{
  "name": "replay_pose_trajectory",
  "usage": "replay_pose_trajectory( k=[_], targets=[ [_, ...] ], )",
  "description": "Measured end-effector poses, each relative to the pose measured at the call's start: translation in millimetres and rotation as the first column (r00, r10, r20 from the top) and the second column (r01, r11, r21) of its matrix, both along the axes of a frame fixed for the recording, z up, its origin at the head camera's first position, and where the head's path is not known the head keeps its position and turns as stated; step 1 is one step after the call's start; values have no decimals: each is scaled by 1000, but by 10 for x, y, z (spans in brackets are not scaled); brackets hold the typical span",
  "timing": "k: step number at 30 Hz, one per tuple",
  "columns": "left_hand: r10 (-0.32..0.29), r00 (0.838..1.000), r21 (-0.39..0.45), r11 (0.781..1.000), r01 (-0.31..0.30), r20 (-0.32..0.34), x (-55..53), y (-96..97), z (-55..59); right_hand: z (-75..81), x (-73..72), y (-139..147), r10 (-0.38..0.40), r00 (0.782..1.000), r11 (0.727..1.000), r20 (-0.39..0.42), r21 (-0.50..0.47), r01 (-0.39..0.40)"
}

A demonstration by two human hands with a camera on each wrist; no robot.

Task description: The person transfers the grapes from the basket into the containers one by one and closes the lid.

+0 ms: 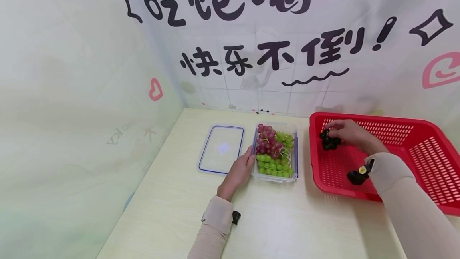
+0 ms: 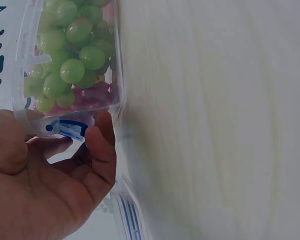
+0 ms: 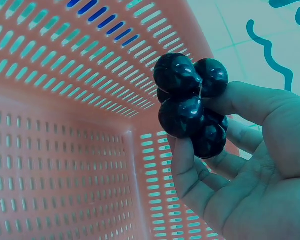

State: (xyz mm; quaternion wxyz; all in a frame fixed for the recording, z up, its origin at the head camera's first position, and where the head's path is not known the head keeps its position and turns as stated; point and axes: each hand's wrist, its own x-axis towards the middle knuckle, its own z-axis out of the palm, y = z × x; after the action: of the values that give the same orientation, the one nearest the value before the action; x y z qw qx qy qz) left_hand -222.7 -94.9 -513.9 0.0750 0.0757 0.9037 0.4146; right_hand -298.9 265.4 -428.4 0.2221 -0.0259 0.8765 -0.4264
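Observation:
My left hand (image 1: 240, 172) holds the left side of a clear plastic food container (image 1: 276, 179), its thumb by the rim and its curled fingers near a blue-lined clip (image 2: 72, 129). Inside the container lie red grapes (image 1: 266, 141), a bunch of bright green grapes (image 1: 274, 167) at the near end, and more green grapes (image 1: 285, 139) at the far right. Over the left part of a red basket (image 1: 395, 147), my right hand (image 1: 353, 134) pinches a small bunch of shiny black grapes (image 3: 182, 115) between thumb and fingers. The bunch's underside is partly hidden by the fingers.
A clear lid (image 1: 221, 149) with a blue seal lies flat on the pale table (image 1: 165, 195), left of the container. The slotted basket stands at the right, a narrow gap from the container. A printed wall sheet (image 1: 273, 99) closes off the back.

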Motion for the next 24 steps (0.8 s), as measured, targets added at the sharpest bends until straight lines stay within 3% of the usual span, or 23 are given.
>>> replay_pose_trajectory(
  k=[24],
  targets=[
    [0,1000,-2,1000,0,10,1,6,13,188,-38,-125,-77,997,993,28,-85,79]
  ],
)
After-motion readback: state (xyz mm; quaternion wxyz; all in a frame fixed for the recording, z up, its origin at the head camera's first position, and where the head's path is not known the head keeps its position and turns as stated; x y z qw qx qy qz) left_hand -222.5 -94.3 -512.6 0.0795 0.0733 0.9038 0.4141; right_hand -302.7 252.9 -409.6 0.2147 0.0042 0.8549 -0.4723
